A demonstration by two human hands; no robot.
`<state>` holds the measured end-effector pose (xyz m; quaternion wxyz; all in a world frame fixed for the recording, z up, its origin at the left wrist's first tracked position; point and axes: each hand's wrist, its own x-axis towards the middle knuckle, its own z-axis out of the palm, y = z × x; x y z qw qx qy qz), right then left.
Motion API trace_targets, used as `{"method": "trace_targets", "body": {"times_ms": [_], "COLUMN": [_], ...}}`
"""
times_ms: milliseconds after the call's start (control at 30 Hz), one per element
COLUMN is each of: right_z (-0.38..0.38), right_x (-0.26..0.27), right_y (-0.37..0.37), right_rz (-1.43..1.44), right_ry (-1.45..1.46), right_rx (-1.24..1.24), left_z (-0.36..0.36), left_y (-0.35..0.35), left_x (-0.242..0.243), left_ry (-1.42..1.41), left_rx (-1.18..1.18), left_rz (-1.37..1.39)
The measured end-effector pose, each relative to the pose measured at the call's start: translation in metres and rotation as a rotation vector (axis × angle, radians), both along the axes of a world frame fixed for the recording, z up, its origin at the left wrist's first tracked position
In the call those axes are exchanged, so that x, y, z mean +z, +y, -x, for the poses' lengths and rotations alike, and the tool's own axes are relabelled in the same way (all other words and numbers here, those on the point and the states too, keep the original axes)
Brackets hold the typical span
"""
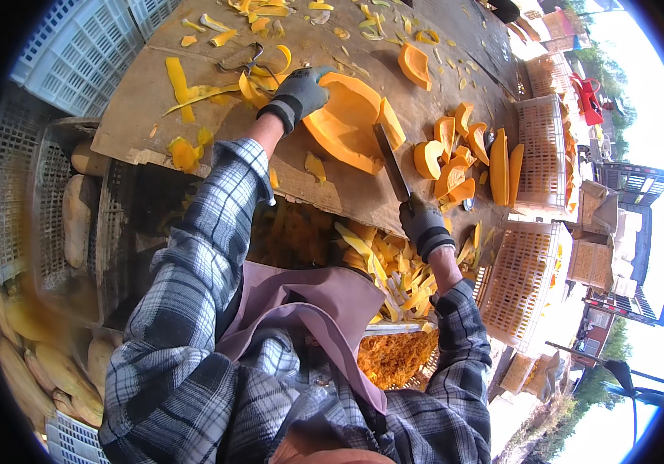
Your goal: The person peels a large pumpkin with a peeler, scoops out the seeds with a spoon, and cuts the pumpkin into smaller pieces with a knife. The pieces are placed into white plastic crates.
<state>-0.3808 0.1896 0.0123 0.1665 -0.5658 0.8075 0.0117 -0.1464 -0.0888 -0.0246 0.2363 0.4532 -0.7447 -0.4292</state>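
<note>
A large hollowed piece of peeled orange squash (pixel 346 119) lies on the wooden board. My left hand (pixel 300 95), in a grey glove, grips its upper left edge. In my gloved right hand (pixel 423 223) is a knife (pixel 391 162), its blade against the squash's right side, where a narrower slice (pixel 391 122) stands partly apart. Cut squash chunks (pixel 453 156) and long strips are grouped right of the knife. Beyond lies a curved squash piece (pixel 415 65). A metal-framed tool, perhaps a peeler (pixel 245 64), rests among peelings left of my left hand.
Yellow peelings (pixel 178 87) litter the wooden board (pixel 204 122). More peelings (pixel 401 278) fill a container below its near edge. Plastic crates (pixel 520 284) stand at the right; crates (pixel 82 52) and whole squashes (pixel 76 220) are at the left.
</note>
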Motion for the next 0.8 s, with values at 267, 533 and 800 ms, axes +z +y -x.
{"method": "trace_targets", "body": {"times_ms": [267,533,800], "right_z": [-0.017,-0.045,-0.043], "right_x": [0.026,0.01,0.153], "right_y": [0.014,-0.012,-0.033], "right_rz": [-0.133,0.51,1.294], "right_ry": [-0.5,-1.104,-0.827], "right_rx": [-0.422,-0.822,-0.293], "left_z": [0.013,0.024,0.044], "left_y": [0.016,0.062,0.103], "left_x": [-0.021,-0.007,-0.018], "left_ry": [0.17,0.17,0.191], "left_rx": [0.122,0.439,0.521], "left_rz": [-0.121,-0.106,-0.12]}}
